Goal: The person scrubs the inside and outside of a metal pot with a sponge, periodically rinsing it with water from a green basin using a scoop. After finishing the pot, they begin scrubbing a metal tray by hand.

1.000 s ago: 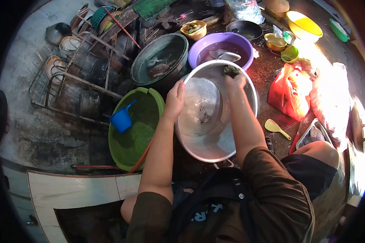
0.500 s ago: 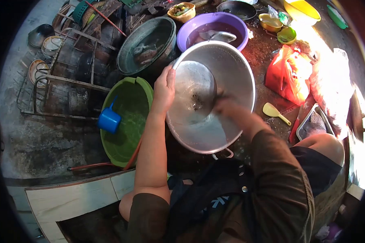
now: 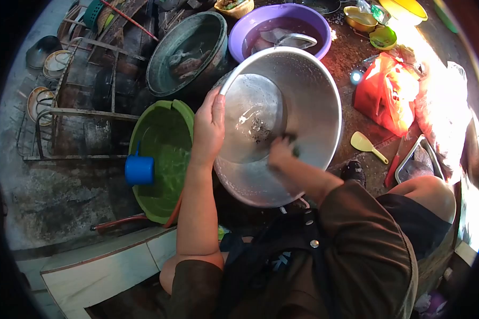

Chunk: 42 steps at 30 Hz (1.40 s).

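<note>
A large aluminium pot point(image 3: 312, 95) is tilted so that its inside faces me. My left hand point(image 3: 209, 125) is closed around its left rim, thumb on the inner side. Inside the pot, my right hand point(image 3: 282, 154) presses low against the wall near the bottom, its fingers curled and partly blurred. A small dark green scrubbing pad point(image 3: 296, 151) shows at the edge of those fingers. Dark specks point(image 3: 258, 130) lie on the wet, shiny pot bottom beside the right hand.
Left of the pot stands a green basin point(image 3: 165, 207) of water with a blue dipper point(image 3: 139, 170). Farther back are a dark tub point(image 3: 153, 74) and a purple basin point(image 3: 324, 32). To the right are a red plastic bag point(image 3: 386, 95), a yellow rice paddle point(image 3: 363, 142) and a metal tray point(image 3: 436, 154).
My right hand has moved inside the pot, down and left from the right wall. The pot's tilt has shifted slightly, and my left hand keeps its hold on the rim.
</note>
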Motion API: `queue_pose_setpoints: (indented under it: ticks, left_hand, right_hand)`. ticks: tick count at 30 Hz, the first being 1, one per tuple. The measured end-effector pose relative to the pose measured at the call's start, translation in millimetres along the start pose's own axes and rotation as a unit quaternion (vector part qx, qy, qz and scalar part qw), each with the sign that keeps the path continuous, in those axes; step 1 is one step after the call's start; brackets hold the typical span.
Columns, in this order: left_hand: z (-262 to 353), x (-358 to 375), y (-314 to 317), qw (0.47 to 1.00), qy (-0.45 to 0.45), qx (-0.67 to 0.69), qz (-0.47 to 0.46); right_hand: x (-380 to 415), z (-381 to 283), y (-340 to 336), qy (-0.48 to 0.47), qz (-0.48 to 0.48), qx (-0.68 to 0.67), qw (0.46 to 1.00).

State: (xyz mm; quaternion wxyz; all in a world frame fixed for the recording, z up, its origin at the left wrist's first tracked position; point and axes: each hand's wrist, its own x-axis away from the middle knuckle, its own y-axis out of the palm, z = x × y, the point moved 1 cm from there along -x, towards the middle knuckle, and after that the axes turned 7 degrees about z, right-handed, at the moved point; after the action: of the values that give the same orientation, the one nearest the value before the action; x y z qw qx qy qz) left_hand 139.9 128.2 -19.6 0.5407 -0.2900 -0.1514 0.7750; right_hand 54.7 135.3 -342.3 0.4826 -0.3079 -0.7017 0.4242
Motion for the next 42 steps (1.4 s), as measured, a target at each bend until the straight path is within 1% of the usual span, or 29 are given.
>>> queue_pose_setpoints:
  ticks: [1, 2, 3, 4, 5, 6, 8, 10, 11, 12, 14, 15, 16, 18, 19, 21, 23, 24, 26, 27, 29, 31, 33, 35, 36, 39, 40, 41, 42]
  left_hand:
    - [-1.0, -1.5, -0.1, 1.0, 0.013, -0.005, 0.003]
    - [-1.7, -0.6, -0.4, 1.0, 0.024, -0.011, 0.006]
    - [-2.6, -0.6, 0.3, 1.0, 0.025, -0.007, 0.006]
    - [-3.9, -0.5, 0.6, 1.0, 0.023, -0.006, 0.006]
    - [-5.1, -0.5, 0.2, 1.0, 0.021, -0.007, 0.006]
    - [-5.7, -1.8, 0.1, 1.0, 0.02, -0.011, 0.005]
    - [-6.1, -0.7, -1.6, 0.999, 0.037, -0.022, -0.001]
    - [-3.7, 0.0, -1.7, 0.999, 0.032, -0.023, -0.005]
    - [-2.8, -1.0, -1.7, 0.999, 0.029, -0.019, -0.004]
    - [-5.2, -2.2, -1.7, 0.999, 0.041, -0.019, 0.005]
    - [-1.6, -1.6, -3.9, 0.999, 0.031, -0.023, 0.004]
    - [0.1, -2.1, -3.1, 0.999, 0.022, -0.026, -0.002]
    - [-0.7, -3.1, -2.5, 1.0, 0.024, -0.02, -0.002]
    - [-5.1, -5.3, -2.5, 0.999, 0.037, -0.011, 0.002]
    - [-4.9, -7.6, -2.5, 0.999, 0.039, -0.008, 0.002]
    - [-3.8, -8.4, -3.1, 0.999, 0.03, -0.014, -0.006]
    - [-2.6, -7.2, -1.4, 0.999, 0.031, -0.01, -0.002]
    - [-2.4, -6.7, -1.6, 1.0, 0.03, -0.006, 0.003]
    - [-4.6, -6.7, -5.8, 1.0, 0.001, -0.023, -0.004]
    - [-6.5, -7.1, -7.4, 0.999, -0.029, -0.036, -0.008]
    - [-14.2, -10.3, -8.5, 1.0, 0.001, -0.03, -0.002]
    - [-14.9, -10.3, -11.8, 0.999, 0.03, -0.026, 0.008]
    - [-10.3, -10.1, -11.1, 0.999, 0.03, -0.028, 0.002]
    - [-11.6, -10.6, -9.6, 1.0, 0.02, -0.018, 0.009]
    - [-12.9, -12.7, -9.0, 1.0, 0.021, -0.014, 0.01]
    - [-15.6, -14.5, -8.9, 1.0, 0.023, -0.012, 0.01]
    - [-15.6, -14.8, -8.7, 1.0, 0.025, -0.013, 0.01]
    - [-16.7, -15.9, -8.4, 1.0, 0.026, -0.012, 0.01]
    - [-18.3, -16.2, -8.4, 0.999, 0.037, -0.016, 0.014]
  right_hand:
    - [11.5, -30.3, 6.1, -0.019, -0.057, -0.079, 0.995]
    - [28.2, -52.2, -13.7, -0.044, -0.102, -0.252, 0.961]
    - [22.9, -74.2, -18.6, -0.173, -0.094, -0.409, 0.891]
    - [15.0, -101.9, -28.1, -0.197, -0.036, -0.543, 0.816]
    - [17.5, -118.2, -65.7, -0.213, 0.068, -0.626, 0.747]
    - [13.5, -131.0, -99.2, -0.212, 0.165, -0.664, 0.698]
    - [-25.2, -133.6, -145.3, -0.252, 0.296, -0.699, 0.6]
    - [-76.7, -108.7, -134.0, -0.246, 0.412, -0.493, 0.725]
    - [-83.9, -84.2, -131.9, -0.213, 0.501, -0.486, 0.683]
    - [-81.4, -60.5, -123.1, -0.116, 0.499, -0.475, 0.715]
    - [-78.1, -20.5, -85.5, 0.031, 0.401, -0.534, 0.744]
    - [-81.8, -8.4, -42.9, 0.033, 0.44, -0.499, 0.746]
    - [-77.6, -11.5, -0.6, 0.087, 0.385, -0.503, 0.769]
    - [-25.4, -41.0, 27.9, 0.077, 0.281, -0.503, 0.814]
    - [19.7, -57.5, -8.0, 0.056, 0.171, -0.569, 0.802]
    - [45.5, -99.1, -16.3, -0.133, 0.213, -0.508, 0.824]
    - [33.0, -123.3, -66.2, -0.279, 0.217, -0.458, 0.816]
    - [5.4, -132.1, -78.1, -0.295, 0.265, -0.492, 0.775]
    - [-47.5, -124.6, -104.6, -0.307, 0.361, -0.471, 0.744]
    - [-65.6, -109.4, -116.7, -0.305, 0.407, -0.413, 0.756]
    - [-92.6, -70.3, -129.7, -0.184, 0.398, -0.454, 0.776]
    - [-121.9, -19.4, -110.6, -0.068, 0.341, -0.511, 0.786]
    - [-112.5, 30.2, -83.5, 0.06, 0.258, -0.394, 0.88]
    - [-77.0, 46.1, -34.4, 0.062, 0.204, -0.214, 0.953]
    - [-57.9, 38.3, -15.8, 0.076, 0.134, -0.195, 0.969]
    - [7.7, -23.6, 19.0, 0.048, 0.01, -0.233, 0.971]
    - [26.5, -45.9, -4.3, -0.011, -0.089, -0.308, 0.947]
    - [35.0, -76.3, -15.9, -0.076, -0.083, -0.356, 0.928]
    - [25.0, -102.6, -34.1, -0.192, -0.084, -0.517, 0.83]
